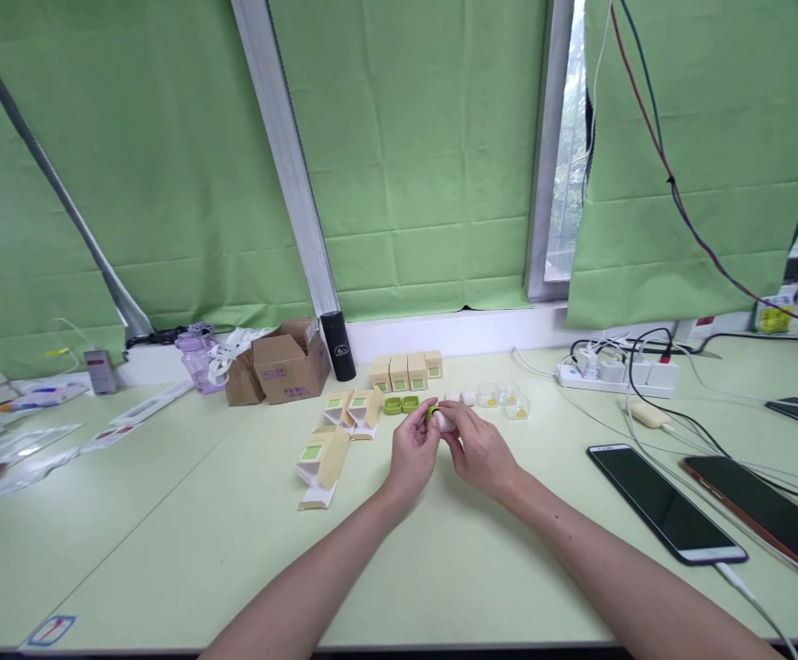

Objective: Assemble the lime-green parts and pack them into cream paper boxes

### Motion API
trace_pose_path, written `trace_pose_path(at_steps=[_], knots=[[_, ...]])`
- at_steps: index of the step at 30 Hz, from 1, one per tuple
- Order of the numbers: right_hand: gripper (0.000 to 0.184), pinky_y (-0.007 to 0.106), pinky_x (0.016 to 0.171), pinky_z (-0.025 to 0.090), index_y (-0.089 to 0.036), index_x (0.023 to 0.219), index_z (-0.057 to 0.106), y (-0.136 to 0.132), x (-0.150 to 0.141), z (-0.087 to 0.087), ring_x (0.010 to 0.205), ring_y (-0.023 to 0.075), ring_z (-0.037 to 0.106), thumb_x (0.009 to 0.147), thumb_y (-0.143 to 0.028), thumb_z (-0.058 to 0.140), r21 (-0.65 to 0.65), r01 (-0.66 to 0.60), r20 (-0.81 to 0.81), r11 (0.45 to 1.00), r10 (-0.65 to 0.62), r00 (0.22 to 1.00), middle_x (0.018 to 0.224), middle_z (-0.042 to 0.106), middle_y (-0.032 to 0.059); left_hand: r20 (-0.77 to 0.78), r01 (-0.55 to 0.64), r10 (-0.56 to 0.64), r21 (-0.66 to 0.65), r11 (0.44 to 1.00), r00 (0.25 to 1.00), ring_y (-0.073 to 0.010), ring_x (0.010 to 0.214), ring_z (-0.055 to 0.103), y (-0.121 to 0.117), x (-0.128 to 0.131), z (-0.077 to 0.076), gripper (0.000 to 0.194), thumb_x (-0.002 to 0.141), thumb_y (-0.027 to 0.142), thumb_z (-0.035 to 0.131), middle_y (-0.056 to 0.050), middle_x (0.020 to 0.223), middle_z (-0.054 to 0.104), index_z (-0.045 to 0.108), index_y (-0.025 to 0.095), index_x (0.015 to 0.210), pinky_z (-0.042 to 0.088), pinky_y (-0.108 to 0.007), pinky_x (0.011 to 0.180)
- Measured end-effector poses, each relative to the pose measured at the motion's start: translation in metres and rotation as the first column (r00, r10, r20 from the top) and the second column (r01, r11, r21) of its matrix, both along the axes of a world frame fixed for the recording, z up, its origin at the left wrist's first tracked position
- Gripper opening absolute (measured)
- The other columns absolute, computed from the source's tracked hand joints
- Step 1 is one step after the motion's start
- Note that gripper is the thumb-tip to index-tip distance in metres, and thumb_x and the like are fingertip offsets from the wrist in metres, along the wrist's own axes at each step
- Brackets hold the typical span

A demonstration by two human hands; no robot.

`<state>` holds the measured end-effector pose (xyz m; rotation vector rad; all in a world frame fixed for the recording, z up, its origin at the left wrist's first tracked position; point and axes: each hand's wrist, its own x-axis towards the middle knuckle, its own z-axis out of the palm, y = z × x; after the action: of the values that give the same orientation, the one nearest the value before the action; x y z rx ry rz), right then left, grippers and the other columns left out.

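My left hand (414, 451) and my right hand (476, 446) meet above the middle of the pale green table (185, 541). Between their fingertips they pinch a small white jar with a green lid (439, 418). Just behind them lie two loose green lids (401, 404), two small white jars (460, 398) and some clear plastic cups (507, 399). A row of small tan boxes (406, 370) stands upright further back. Opened tan boxes (353, 410) lie to the left, with another one (321, 466) nearer to me.
A brown cardboard box (292, 368), a black cylinder (338, 346) and a purple bottle (196, 357) stand at the back left. A power strip (615, 375) with cables and two phones (666, 502) lie to the right. Plastic sleeves (20, 449) cover the far left.
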<state>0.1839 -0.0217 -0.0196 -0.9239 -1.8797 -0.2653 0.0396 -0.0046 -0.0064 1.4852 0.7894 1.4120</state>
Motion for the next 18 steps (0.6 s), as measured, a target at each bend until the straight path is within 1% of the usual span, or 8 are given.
trace_pose_path(at_steps=[5,10,13,15,18], knots=[[0.036,0.043,0.087,0.065,-0.019,0.136,0.052,-0.0017,-0.0017,0.0028,0.119,0.0285,0.069,0.102,-0.015,0.042,0.032,-0.010,-0.002,0.999,0.010,1.000,0.129,0.069,0.0180,0.032,-0.032,0.031,0.021,0.999,0.999,-0.0252,0.119,0.069,-0.0040,0.0013,0.0007,0.040,0.089,0.032,0.070,-0.012,0.124,0.074,0.068,0.017,0.126,0.057,-0.040,0.105],[0.036,0.042,0.086,0.065,-0.018,0.135,0.052,-0.0026,-0.0017,0.0038,0.119,0.0286,0.069,0.101,-0.013,0.042,0.065,-0.020,-0.007,0.998,0.021,1.000,0.128,0.069,0.0187,0.046,-0.048,0.045,0.055,0.997,0.998,-0.0247,0.116,0.070,-0.0045,0.0020,0.0002,0.040,0.088,0.032,0.072,-0.012,0.122,0.074,0.067,0.017,0.125,0.058,-0.039,0.102],[0.036,0.043,0.088,0.064,-0.019,0.137,0.052,-0.0019,-0.0006,0.0028,0.119,0.0282,0.070,0.102,-0.014,0.044,0.065,-0.017,-0.008,0.998,0.018,1.000,0.129,0.069,0.0178,0.059,-0.030,0.027,0.045,0.999,0.998,-0.0255,0.119,0.069,-0.0020,0.0008,-0.0008,0.038,0.087,0.032,0.072,-0.013,0.125,0.073,0.069,0.016,0.122,0.056,-0.040,0.105],[0.037,0.043,0.089,0.064,-0.020,0.138,0.050,-0.0012,-0.0001,0.0017,0.119,0.0278,0.069,0.102,-0.015,0.046,0.067,-0.023,-0.014,0.997,0.024,1.000,0.129,0.069,0.0168,0.056,-0.007,0.005,0.035,0.999,0.998,-0.0268,0.122,0.068,-0.0004,-0.0012,-0.0018,0.037,0.089,0.035,0.072,-0.014,0.127,0.073,0.069,0.016,0.121,0.055,-0.041,0.108],[0.038,0.043,0.090,0.064,-0.021,0.139,0.050,-0.0005,0.0003,-0.0001,0.119,0.0275,0.069,0.102,-0.014,0.049,0.067,-0.032,-0.031,0.997,0.034,0.999,0.128,0.070,0.0154,0.042,0.058,-0.060,0.032,0.998,0.997,-0.0287,0.125,0.067,0.0006,-0.0044,-0.0034,0.043,0.091,0.042,0.071,-0.016,0.131,0.071,0.068,0.015,0.124,0.055,-0.043,0.107]])
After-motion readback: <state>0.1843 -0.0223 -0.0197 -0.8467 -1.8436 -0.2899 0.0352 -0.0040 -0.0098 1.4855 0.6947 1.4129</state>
